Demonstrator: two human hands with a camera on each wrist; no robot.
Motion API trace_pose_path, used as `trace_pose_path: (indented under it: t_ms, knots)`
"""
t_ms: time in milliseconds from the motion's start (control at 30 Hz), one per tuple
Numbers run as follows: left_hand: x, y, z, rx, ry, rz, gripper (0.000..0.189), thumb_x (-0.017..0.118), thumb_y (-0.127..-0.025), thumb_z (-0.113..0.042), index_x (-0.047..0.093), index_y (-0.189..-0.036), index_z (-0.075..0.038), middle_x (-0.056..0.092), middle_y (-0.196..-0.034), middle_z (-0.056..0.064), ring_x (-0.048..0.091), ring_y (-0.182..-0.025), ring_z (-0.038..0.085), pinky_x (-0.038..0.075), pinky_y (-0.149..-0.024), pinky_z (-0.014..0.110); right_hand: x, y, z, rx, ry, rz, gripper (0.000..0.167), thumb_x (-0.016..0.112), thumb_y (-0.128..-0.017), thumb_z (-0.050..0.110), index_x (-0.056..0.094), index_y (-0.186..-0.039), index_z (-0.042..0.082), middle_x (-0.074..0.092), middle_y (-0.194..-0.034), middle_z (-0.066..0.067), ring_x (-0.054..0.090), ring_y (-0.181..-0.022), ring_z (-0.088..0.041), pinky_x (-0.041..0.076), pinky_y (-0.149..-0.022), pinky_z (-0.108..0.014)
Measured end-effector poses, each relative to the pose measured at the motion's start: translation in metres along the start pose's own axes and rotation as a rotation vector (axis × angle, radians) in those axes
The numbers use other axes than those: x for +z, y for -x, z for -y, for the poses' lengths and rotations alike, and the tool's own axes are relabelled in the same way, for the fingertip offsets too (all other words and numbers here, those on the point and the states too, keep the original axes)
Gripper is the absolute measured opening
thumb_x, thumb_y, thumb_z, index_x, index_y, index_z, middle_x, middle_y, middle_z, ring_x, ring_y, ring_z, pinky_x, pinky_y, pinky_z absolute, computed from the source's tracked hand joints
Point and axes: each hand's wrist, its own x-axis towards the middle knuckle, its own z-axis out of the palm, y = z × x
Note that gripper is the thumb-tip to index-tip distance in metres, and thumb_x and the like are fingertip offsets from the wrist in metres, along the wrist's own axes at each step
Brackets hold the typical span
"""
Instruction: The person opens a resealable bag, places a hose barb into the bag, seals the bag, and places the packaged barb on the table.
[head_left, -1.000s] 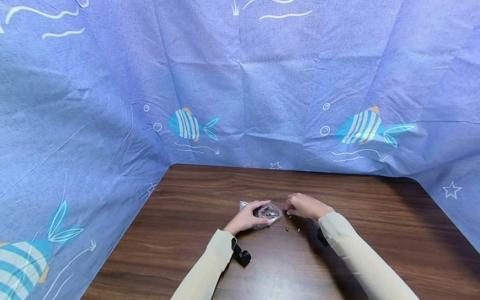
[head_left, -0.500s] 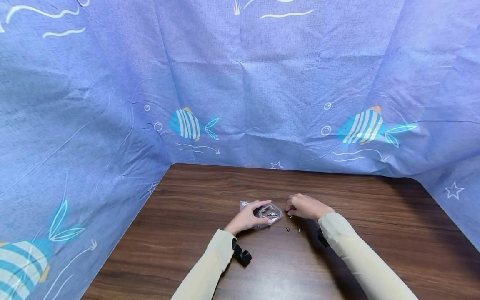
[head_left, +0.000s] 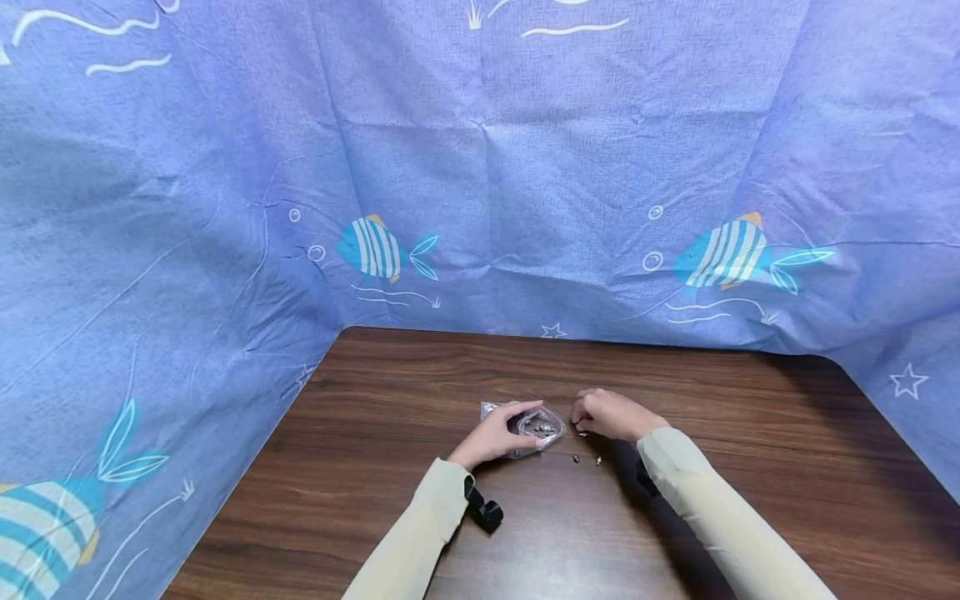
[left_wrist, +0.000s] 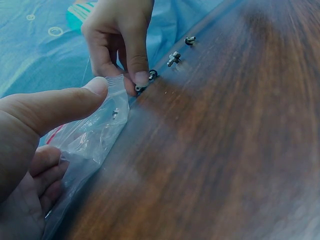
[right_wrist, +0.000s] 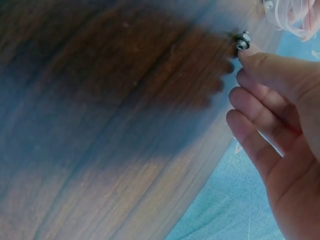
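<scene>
A clear plastic zip bag (head_left: 553, 432) with several small metal pieces in it lies on the table. My left hand (head_left: 491, 436) holds the bag by its mouth, thumb and fingers curved around it and spread apart. In the left wrist view, the bag (left_wrist: 92, 140) shows a red line along its seal. To its right, my right hand (head_left: 611, 414) is low over the table and pinches a small metal screw (left_wrist: 140, 89) between thumb and fingertip. Close by the right thumb is another metal screw (right_wrist: 243, 41). Their exact kind is hard to tell at this size.
Two loose metal screws lie nearer the front, one left (head_left: 576, 459) and one right (head_left: 598, 461). The brown wooden table (head_left: 390, 392) ends at a blue fish-print cloth (head_left: 555, 183) behind and at the sides. A black wrist strap (head_left: 483, 508) sits on the left wrist.
My left hand and the bag stay in place. The right fingers have shifted very slightly beside the screw, which shows a little more clearly now.
</scene>
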Motion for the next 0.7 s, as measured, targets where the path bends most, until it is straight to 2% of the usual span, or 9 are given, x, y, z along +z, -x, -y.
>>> trace_pose_path:
  t_ms: [433,700]
  knots:
    - [-0.0004,-0.0006,0.0020,0.011,0.001,-0.002,0.064,0.078,-0.080,-0.028,0.053,-0.139,-0.018,0.056,-0.138,0.003,0.051,-0.124,0.018,0.039,-0.105,0.032,0.0043,0.0006,-0.0002,-0.036,0.012,-0.045,0.011,0.071,-0.081,0.001,0.067,-0.075,0.009,0.059,-0.077,0.004,0.055,-0.070,-0.005,0.050,-0.064,-0.022]
    - [-0.0012,-0.0001,0.0012,0.007,0.000,0.009,0.064,0.078,-0.081,-0.027,0.053,-0.139,-0.018,0.055,-0.139,0.004,0.051,-0.125,0.019,0.040,-0.105,0.032,0.0028,0.0016,-0.0006,-0.028,-0.006,-0.031,0.010,0.069,-0.083,-0.001,0.067,-0.078,0.008,0.060,-0.079,0.003,0.057,-0.073,-0.007,0.051,-0.066,-0.023]
